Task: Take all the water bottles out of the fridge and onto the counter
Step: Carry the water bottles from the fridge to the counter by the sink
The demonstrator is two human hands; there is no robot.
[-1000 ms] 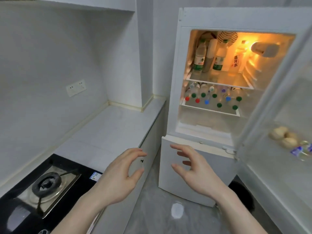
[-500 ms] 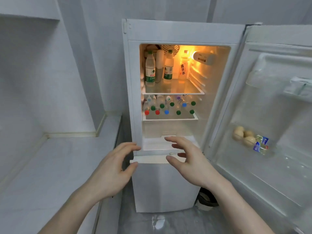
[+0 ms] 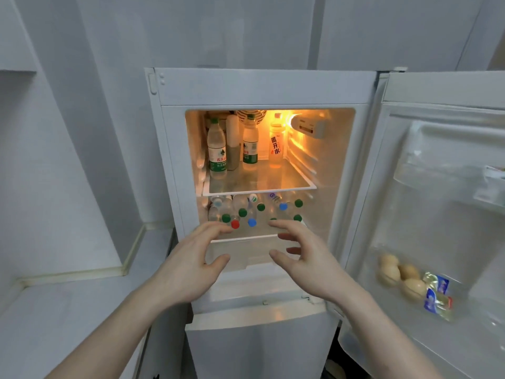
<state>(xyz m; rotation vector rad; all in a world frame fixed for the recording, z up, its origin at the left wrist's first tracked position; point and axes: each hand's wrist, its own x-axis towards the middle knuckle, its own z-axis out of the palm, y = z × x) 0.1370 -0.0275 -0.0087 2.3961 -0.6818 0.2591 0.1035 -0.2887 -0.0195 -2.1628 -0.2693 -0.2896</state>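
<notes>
The small white fridge stands open and lit inside. On its top shelf stand two green-labelled water bottles, a white bottle between them, and an orange-lit bottle with red characters. The lower shelf holds several bottles lying with caps toward me: green, red and blue. My left hand and my right hand hover open just in front of the lower shelf, fingers spread, holding nothing. The right fingers partly cover one green cap.
The fridge door hangs open to the right, with several eggs and small packets in its rack. The pale counter lies at lower left beside the fridge. A closed lower compartment sits below my hands.
The view has swung from the counter and stove to face the fridge and drawn closer. Both hands have risen from the lower door's top edge up to the lower shelf.
</notes>
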